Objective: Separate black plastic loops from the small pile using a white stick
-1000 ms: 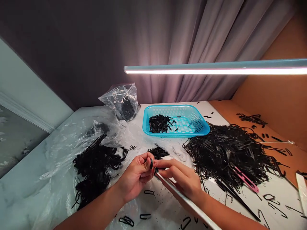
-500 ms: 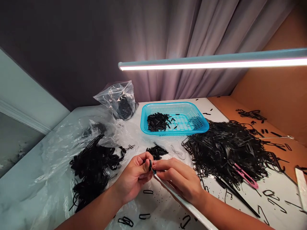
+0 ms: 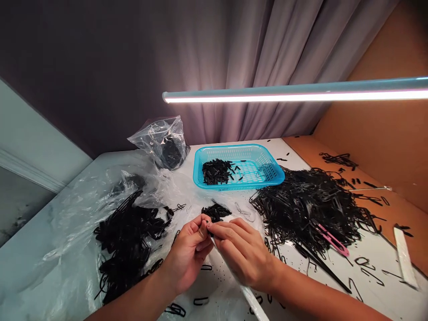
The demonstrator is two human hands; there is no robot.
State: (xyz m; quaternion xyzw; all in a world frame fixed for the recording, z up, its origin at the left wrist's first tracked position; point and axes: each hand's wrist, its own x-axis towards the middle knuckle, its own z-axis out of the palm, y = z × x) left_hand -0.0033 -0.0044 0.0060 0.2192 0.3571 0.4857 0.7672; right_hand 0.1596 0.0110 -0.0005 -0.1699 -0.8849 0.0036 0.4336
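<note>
My left hand [image 3: 191, 249] pinches a small black piece [image 3: 209, 228] between thumb and forefinger, at the tip of a long white strip [image 3: 252, 303]. The fingertips of my right hand [image 3: 242, 252] press on the same spot, and the strip runs beneath that palm toward the bottom edge. Fingers cover most of the black piece. Just beyond the hands lies a small heap of black pieces [image 3: 216, 211]. Farther back, a blue basket [image 3: 239, 186] holds many short black pieces [image 3: 217, 171] on its left side.
Tangled black loops [image 3: 309, 205] pile up at right, with a pink tool [image 3: 332, 239] and a black pointed stick [image 3: 326, 267]. Another black pile [image 3: 127, 245] lies on clear plastic [image 3: 76, 232] at left. A clear bag [image 3: 170, 147] stands behind; a lamp tube [image 3: 287, 92] hangs above.
My right fingers have moved over the black piece, covering more of it, and the white strip lies more steeply. The view has shifted slightly, so the surroundings sit a little farther left.
</note>
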